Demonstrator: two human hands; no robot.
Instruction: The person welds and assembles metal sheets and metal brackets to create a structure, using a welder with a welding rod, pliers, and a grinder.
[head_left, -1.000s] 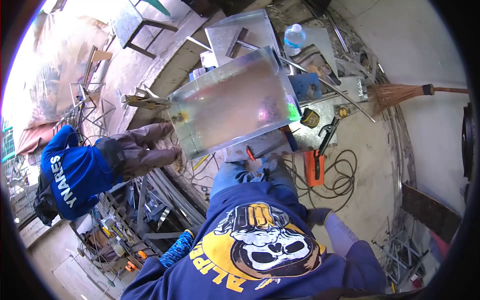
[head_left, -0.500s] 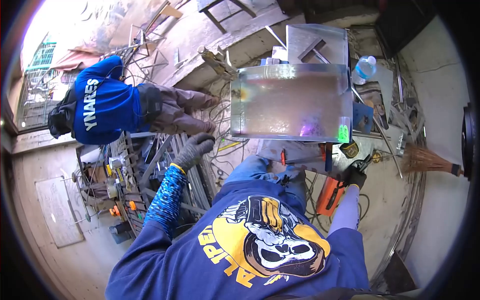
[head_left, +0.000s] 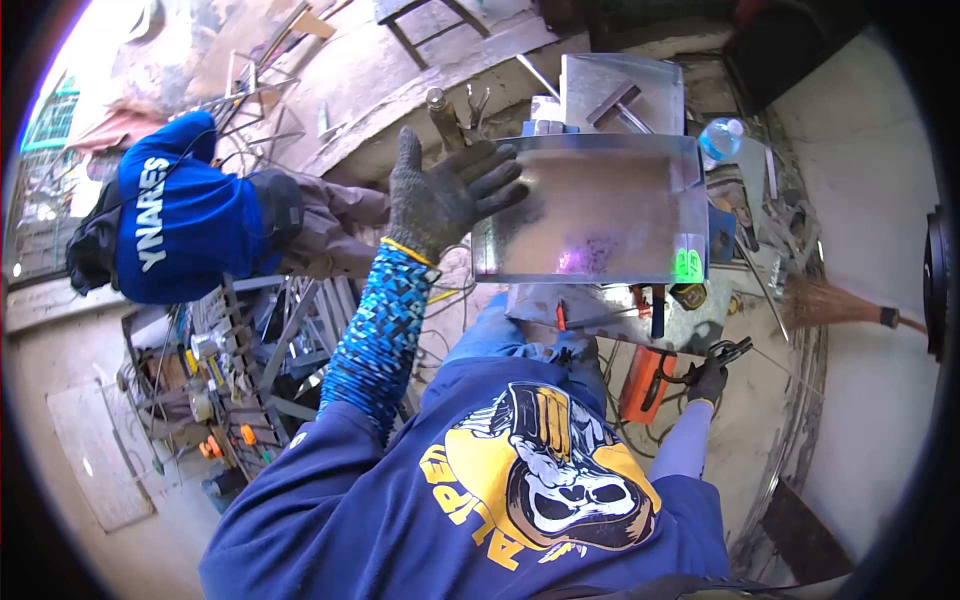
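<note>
My left hand [head_left: 445, 195], in a dark grey work glove with a yellow cuff, is raised flat with its fingers spread. Its fingertips overlap the left edge of a shiny sheet-metal box [head_left: 610, 210] in this view. Low on the right, my right hand [head_left: 707, 381], in a black glove, grips a black welding electrode holder [head_left: 728, 352]. A thin rod [head_left: 785, 370] runs out from the holder to the right. Beside that hand lies an orange-red case [head_left: 645, 385] with a black handle. A tape measure [head_left: 690, 294] sits at the box's near right corner.
Another person in a blue shirt [head_left: 190, 210] bends over at the left. Metal bars and tools crowd a rack [head_left: 250, 350] below them. A water bottle [head_left: 720, 140] and a broom [head_left: 840, 303] are at the right. Another metal panel [head_left: 650, 85] stands behind the box.
My left hand has moved up and right, from beside the rack to the box's left edge, its fingers spreading. My right hand keeps the electrode holder, slightly lower in view.
</note>
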